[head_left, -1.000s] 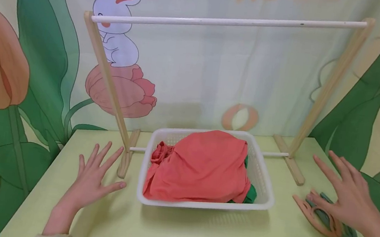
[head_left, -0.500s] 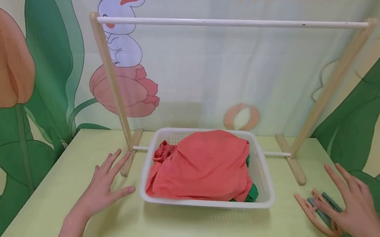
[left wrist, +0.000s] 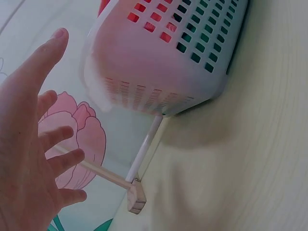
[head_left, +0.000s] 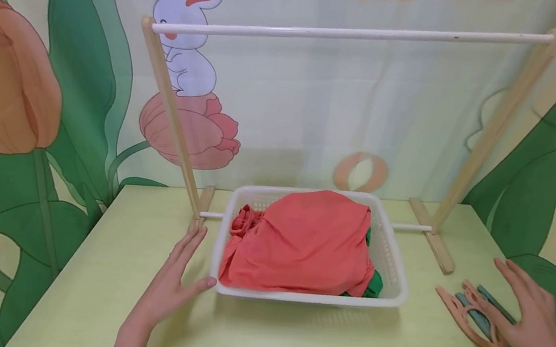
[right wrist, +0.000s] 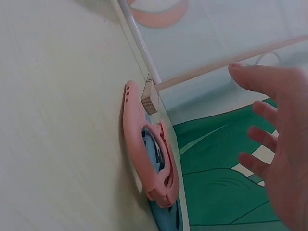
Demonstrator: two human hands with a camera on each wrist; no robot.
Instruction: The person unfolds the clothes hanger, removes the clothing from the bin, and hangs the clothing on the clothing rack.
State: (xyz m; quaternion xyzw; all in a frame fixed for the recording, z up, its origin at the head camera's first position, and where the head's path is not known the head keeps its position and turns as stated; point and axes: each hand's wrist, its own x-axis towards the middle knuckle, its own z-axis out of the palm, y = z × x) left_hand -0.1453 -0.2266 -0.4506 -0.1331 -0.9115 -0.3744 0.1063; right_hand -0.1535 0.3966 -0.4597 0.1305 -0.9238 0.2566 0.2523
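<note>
A white plastic basket stands mid-table, heaped with coral-red cloth. Some green cloth shows at its right side. My left hand hovers at the basket's left side, fingers spread, thumb tip right at the rim in the head view. On the right, my right hand is held over two folding clothes hangers, fingers extended and holding nothing. One is a pink hanger; the blue-green hanger lies under it and is partly hidden.
Behind the basket rises a small drying rack with a white top rod, wooden uprights and wooden feet. A printed curtain hangs along the table's back edge.
My left hand has moved right, up to the basket's side. My right hand has shifted slightly right and down, over the hangers. The head view has turned a little left.
</note>
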